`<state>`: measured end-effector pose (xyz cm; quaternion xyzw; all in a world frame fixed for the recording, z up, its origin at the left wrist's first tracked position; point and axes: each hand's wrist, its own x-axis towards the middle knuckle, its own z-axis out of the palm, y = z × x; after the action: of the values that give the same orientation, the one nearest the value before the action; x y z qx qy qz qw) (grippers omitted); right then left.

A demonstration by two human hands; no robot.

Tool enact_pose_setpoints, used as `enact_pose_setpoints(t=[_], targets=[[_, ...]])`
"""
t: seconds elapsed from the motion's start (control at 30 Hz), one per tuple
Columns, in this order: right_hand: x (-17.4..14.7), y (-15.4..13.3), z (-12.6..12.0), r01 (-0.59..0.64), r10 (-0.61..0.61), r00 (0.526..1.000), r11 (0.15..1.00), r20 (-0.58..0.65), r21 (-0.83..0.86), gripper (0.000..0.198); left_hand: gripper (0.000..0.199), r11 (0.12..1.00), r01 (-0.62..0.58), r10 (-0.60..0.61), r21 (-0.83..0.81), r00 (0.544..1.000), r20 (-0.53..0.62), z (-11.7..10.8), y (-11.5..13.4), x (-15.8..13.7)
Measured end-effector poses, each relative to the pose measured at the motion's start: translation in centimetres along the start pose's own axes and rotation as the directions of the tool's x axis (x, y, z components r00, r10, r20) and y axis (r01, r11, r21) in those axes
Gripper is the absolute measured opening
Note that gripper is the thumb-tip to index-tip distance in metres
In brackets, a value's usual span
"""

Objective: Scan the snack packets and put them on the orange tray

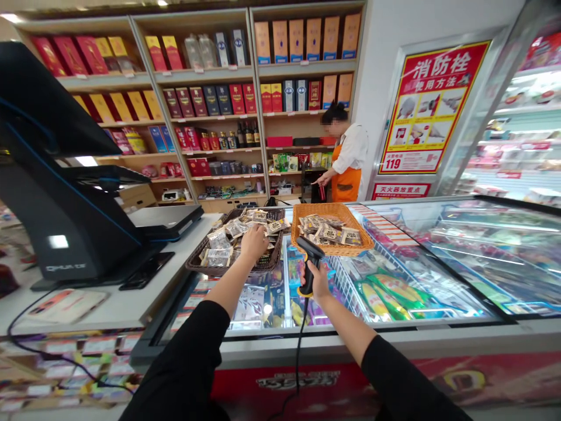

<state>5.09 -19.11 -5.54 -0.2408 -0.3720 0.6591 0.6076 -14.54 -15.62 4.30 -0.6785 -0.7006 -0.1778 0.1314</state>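
Observation:
My right hand is wrapped round the handle of a black and yellow barcode scanner. Its cable hangs down over the freezer's front. Into a dark brown woven basket reaches my left hand, its fingers curled down among small clear-and-beige packets. The fingertips are hidden, so what they grip, if anything, does not show. Just right of it, beyond the scanner, an orange-tan woven basket holds more such packets. Both baskets rest on top of the freezer.
The glass-topped freezer holds bagged goods. Left of it stands a counter with a dark checkout terminal, a scale and a phone. Behind, a co-worker in an orange apron stands by shelves of boxes.

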Motion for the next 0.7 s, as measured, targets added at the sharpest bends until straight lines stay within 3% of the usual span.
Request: enact_pose_setpoints(t=[0.13,0.27,0.37,0.43,0.53,0.63,0.67,0.7], targets=[[0.3,0.2,-0.1,0.01,-0.01,1.0,1.0,0.012,-0.006,0.037,0.057,0.999,-0.011,0.014,-0.044,0.997,0.074,1.3,0.6,2.7],[0.6,0.3,-0.3,0.025,-0.024,0.999,0.999,0.021,-0.024,0.036,0.036,0.997,0.062,-0.051,-0.053,0.98,0.194,2.1,0.8,4.5],[0.8,0.3,-0.1,0.034,-0.034,0.999,0.999,0.005,-0.039,0.035,0.022,0.949,0.174,-0.146,-0.264,0.982,0.123,1.7,0.4,4.5],[0.8,0.1,0.1,0.044,-0.045,0.999,0.997,-0.007,-0.067,0.034,0.018,0.807,0.264,-0.245,-0.529,0.964,0.107,1.3,0.1,4.0],[0.3,-0.5,0.1,0.06,-0.055,0.998,0.984,0.033,-0.168,0.032,0.009,0.458,0.337,-0.33,-0.823,0.924,0.194,1.2,-0.1,2.2],[-0.5,-1.3,-0.2,0.097,-0.053,0.988,0.941,0.143,-0.323,0.025,0.007,0.068,0.367,-0.356,-0.928,0.878,0.321,1.7,-0.2,0.0],[-0.8,-1.6,-0.3,0.109,-0.057,0.987,0.927,0.15,-0.36,0.023,0.01,-0.03,0.371,-0.369,-0.928,0.859,0.355,1.8,-0.3,-0.5],[-1.1,-1.8,-0.3,0.11,-0.074,0.991,0.924,0.112,-0.367,0.022,0.013,-0.072,0.377,-0.381,-0.924,0.845,0.374,1.9,-0.3,-1.0]])
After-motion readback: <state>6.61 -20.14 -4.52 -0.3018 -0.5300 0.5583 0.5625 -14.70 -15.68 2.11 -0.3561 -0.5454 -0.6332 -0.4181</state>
